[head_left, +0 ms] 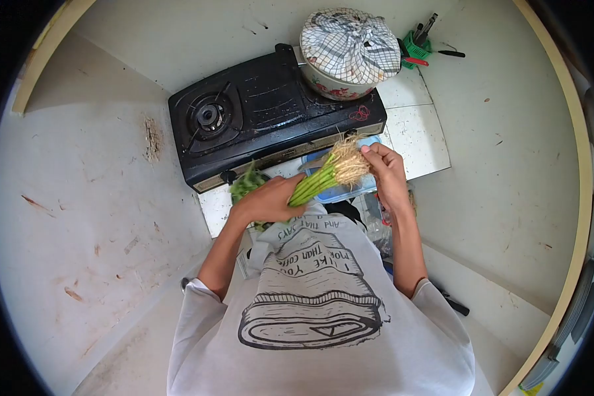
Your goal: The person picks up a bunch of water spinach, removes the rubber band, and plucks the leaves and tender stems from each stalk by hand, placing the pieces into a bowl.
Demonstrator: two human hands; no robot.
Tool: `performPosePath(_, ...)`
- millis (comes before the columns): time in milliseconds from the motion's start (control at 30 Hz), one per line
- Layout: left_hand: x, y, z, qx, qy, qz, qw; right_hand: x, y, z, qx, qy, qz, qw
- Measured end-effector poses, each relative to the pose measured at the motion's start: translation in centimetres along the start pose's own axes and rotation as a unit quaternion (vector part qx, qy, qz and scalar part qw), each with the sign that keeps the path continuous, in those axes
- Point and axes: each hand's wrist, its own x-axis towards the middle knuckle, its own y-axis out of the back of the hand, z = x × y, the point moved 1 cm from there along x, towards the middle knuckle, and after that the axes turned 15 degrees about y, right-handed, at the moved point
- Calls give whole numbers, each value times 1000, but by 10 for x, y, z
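Observation:
My left hand (274, 200) is wrapped round the green stems of a bunch of leafy greens (313, 186). Pale, stringy roots (351, 164) fan out at the bunch's upper right end. Blurred green leaves (247, 183) show on the other side of my left hand. My right hand (387, 173) is at the right edge of the roots, thumb and finger pinched together against them. Whether it also holds anything smaller cannot be made out. Under the bunch lies a blue tray (340, 193), partly covered by it. Something grey like a blade (312, 163) shows beside the stems.
A black two-burner stove (264, 99) stands ahead, with red rubber bands (360, 113) on its right end. A cloth-covered pot (343, 84) sits on the right burner. Behind it is a green basket (416, 49) of utensils. Walls close in on both sides.

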Motion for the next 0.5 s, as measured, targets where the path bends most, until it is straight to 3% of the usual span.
performPosePath(100, 7, -11, 12, -42, 49, 42, 997, -3, -5, -7, -47, -2, -12, 999)
performPosePath(200, 6, -17, 28, -131, 40, 131, 982, -9, -12, -22, -90, 3, -29, 996)
performPosePath(300, 14, -24, 22, -124, 47, 195, 972, -16, -11, -21, -114, 59, -50, 990)
performPosePath(400, 19, -13, 19, -179, 68, 257, 947, -31, -15, -27, -114, 20, -63, 991)
performPosePath(500, 14, -3, 26, -179, 25, 278, 943, -36, -13, 0, 66, 9, 35, 997)
